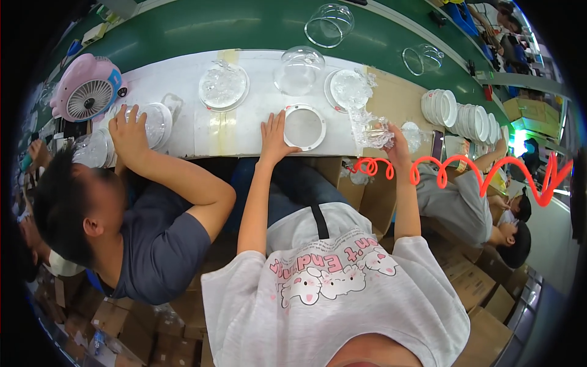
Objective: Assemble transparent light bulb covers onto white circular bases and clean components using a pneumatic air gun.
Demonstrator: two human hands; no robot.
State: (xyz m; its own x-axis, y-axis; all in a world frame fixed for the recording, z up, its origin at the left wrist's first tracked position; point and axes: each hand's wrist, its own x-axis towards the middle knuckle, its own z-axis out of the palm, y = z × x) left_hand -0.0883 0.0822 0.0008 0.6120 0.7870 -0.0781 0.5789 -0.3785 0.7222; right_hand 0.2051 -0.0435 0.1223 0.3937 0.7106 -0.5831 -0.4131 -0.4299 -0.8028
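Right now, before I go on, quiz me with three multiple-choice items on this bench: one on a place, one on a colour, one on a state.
1. Where does the left hand rest?
A. beside the white round lid
B. on the fan
C. on the plate stack

2. What colour is the small desk fan?
A. blue
B. pink
C. black

3. What is the right hand doing?
A. lying flat and empty
B. gripping crinkled clear plastic wrap
C. holding a glass dome

Answers: 1 A, its fingers meet the white round lid rim; 2 B, its housing is pink; 3 B, the clear plastic wrap is bunched in its fingers.
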